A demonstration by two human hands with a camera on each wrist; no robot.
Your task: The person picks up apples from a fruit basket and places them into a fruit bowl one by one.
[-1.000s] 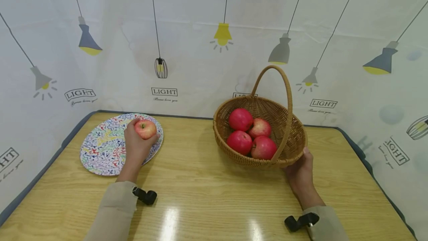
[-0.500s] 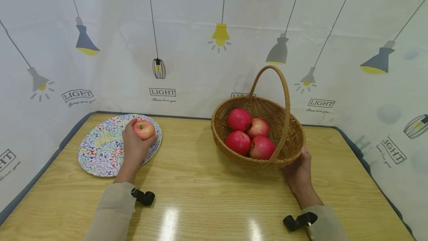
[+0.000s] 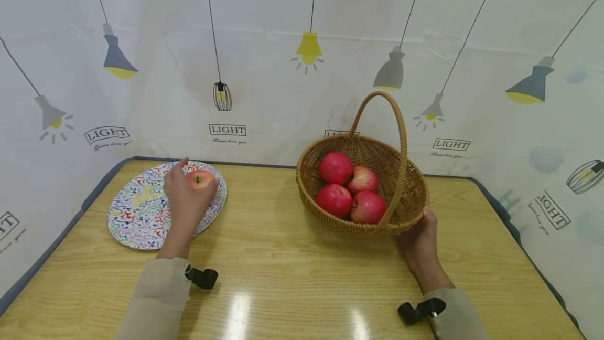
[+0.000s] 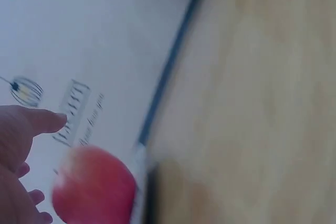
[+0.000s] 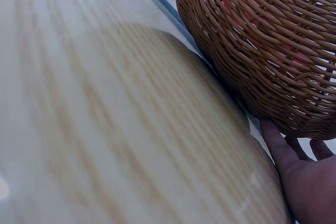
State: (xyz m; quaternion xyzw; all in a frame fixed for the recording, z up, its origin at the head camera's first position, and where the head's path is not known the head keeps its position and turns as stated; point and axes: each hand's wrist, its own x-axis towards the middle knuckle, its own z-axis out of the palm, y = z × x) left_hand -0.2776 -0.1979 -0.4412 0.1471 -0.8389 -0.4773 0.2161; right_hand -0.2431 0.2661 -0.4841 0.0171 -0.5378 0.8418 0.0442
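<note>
A plate (image 3: pixel 137 209) on the counter (image 3: pixel 283 266), bearing one apple (image 3: pixel 199 178), lies left of a basket (image 3: pixel 340 223) with four apples (image 3: pixel 334 201) inside; a backdrop (image 3: pixel 264 77) stands behind.

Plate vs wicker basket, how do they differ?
Look: the plate is white with multicolored squiggles; the wicker basket is plain woven brown.
Shape: the plate is shallow; the basket is deep with an arched handle.
Pose: the plate lies flat; the basket is tilted, supported by the right hand.
Shared: both have a rounded outline.
</note>
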